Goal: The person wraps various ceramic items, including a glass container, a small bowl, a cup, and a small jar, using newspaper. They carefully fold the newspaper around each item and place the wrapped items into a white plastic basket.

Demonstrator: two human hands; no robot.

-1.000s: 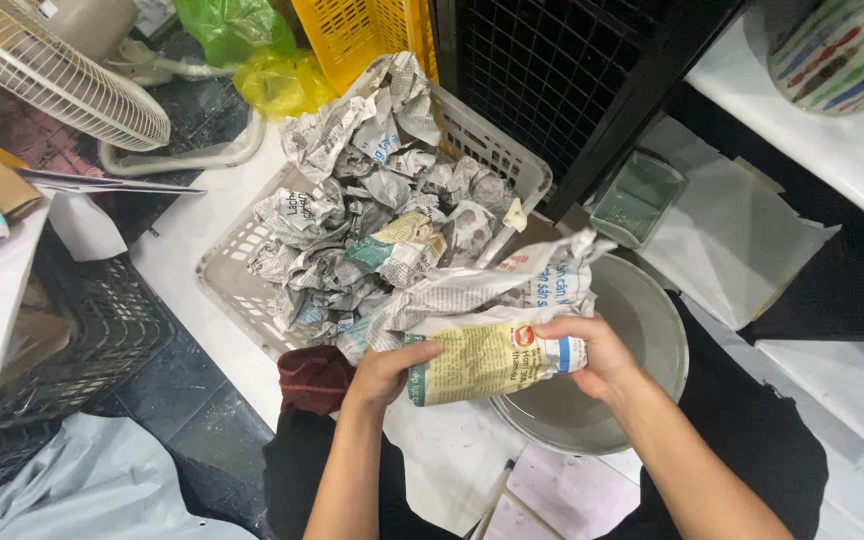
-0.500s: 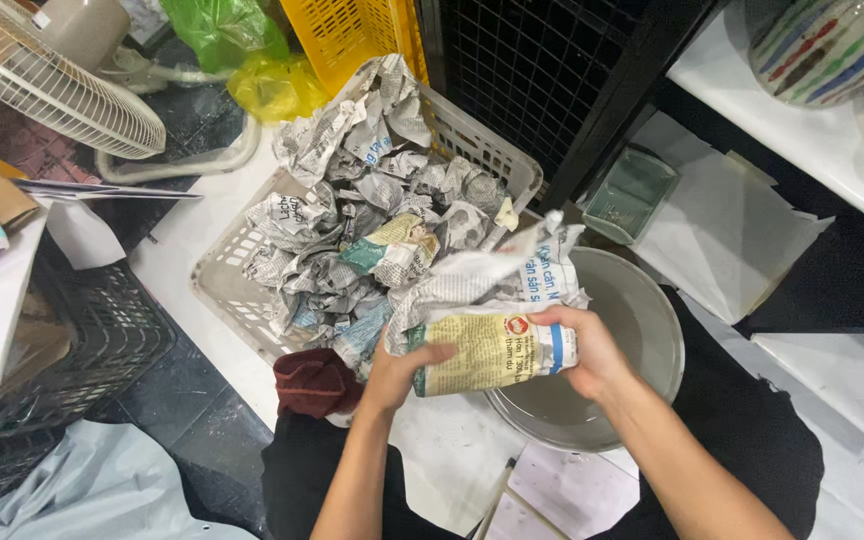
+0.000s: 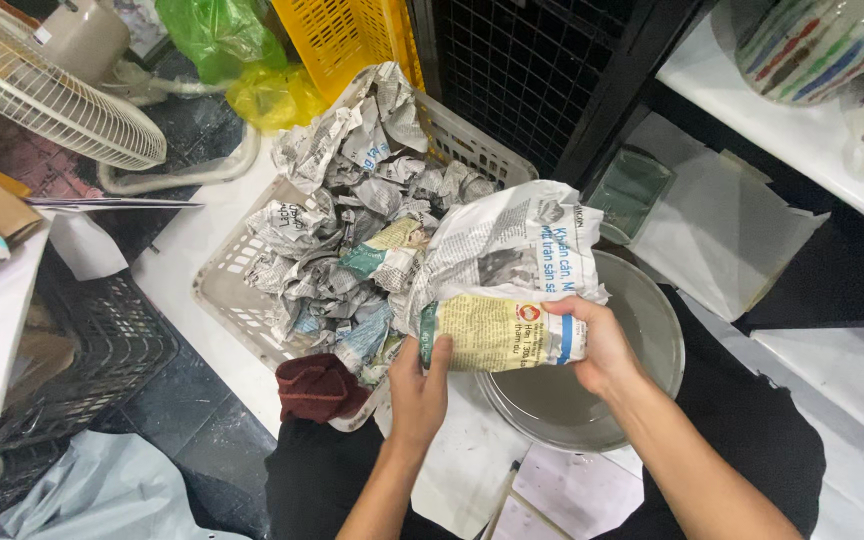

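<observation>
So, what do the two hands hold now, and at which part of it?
Both hold one newspaper-wrapped bundle: the left hand grips its lower left end, the right hand its right end, above the grey metal basin.

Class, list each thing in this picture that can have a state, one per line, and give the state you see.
Newspaper bundle: rolled, gripped at both ends, over the bowl.
Left hand: closed on the bundle's left end.
Right hand: closed on the bundle's right end.
Basket: full of crumpled newspaper.
Bowl: upright; contents cannot be told.
Fan: cannot tell if running.
Red cloth: bunched beside the basket.
</observation>
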